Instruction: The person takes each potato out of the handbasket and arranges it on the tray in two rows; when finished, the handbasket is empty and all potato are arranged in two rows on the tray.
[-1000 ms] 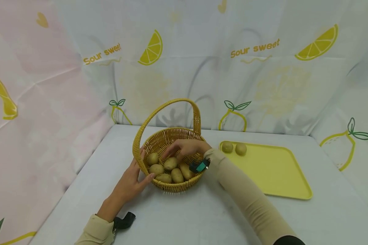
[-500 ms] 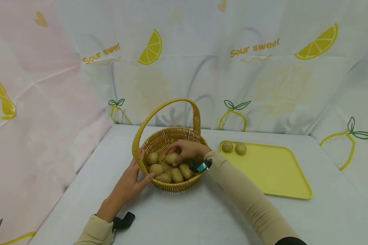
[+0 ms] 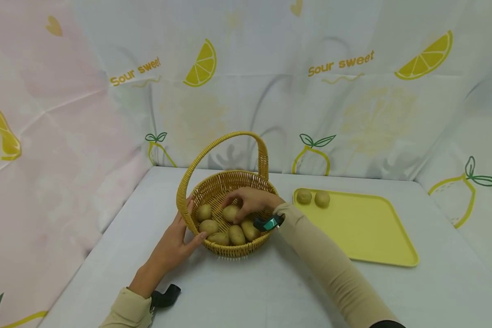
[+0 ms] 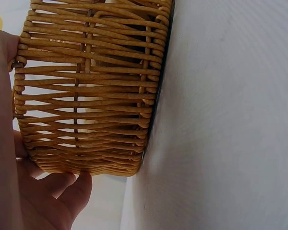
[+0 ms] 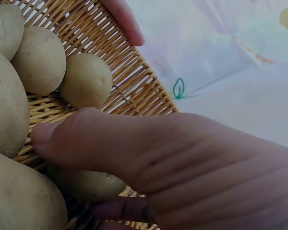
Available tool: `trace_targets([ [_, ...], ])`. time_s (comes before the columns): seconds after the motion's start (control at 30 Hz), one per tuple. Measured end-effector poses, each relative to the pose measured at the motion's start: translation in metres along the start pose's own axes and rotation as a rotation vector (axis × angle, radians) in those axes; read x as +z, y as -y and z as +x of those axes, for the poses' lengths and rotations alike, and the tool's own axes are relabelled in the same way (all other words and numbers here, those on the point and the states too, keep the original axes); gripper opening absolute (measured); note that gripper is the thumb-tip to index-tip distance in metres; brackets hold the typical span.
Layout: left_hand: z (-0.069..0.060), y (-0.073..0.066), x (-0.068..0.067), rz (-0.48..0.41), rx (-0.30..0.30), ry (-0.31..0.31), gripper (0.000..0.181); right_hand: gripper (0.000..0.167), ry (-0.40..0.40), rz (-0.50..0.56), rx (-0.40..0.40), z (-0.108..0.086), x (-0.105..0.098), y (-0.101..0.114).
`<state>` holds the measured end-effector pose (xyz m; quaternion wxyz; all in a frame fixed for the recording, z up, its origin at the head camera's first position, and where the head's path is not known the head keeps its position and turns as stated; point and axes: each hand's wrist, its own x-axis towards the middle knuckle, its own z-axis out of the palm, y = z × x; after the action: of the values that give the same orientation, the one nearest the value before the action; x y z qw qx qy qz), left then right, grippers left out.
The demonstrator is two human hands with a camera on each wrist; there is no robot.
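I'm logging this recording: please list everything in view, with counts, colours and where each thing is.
Wicker basket: 1, golden brown, on the table, handle up
Potatoes in the basket: 6 visible, yellowish brown, one of them in the right hand's grip
Tray: 1, yellow, right of the basket
Potatoes on the tray: 2, yellowish brown, far left corner
Table: 1, white, under basket and tray
Backdrop: white and pink with lemon prints, behind and at the sides
Wrist devices: 2, black, the right one partly teal, one per wrist
Sleeves: 2, beige, on the forearms
Left hand: 1, bare, holding the basket's left side
Right hand: 1, bare, inside the basket
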<state>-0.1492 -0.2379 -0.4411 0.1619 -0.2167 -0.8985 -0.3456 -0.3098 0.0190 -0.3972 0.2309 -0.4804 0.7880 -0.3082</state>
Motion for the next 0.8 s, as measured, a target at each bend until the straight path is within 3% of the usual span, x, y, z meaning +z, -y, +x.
trace_targets([
  [0.5, -0.002, 0.001, 0.002, 0.011, -0.004, -0.011, 0.091, 0.055, -0.188, -0.051, -0.008, -0.004, -0.002, 0.011],
  [0.8, 0.000, 0.001, 0.001, 0.004, -0.001, -0.009, 0.092, 0.055, -0.267, 0.062, 0.038, -0.010, -0.009, 0.021],
])
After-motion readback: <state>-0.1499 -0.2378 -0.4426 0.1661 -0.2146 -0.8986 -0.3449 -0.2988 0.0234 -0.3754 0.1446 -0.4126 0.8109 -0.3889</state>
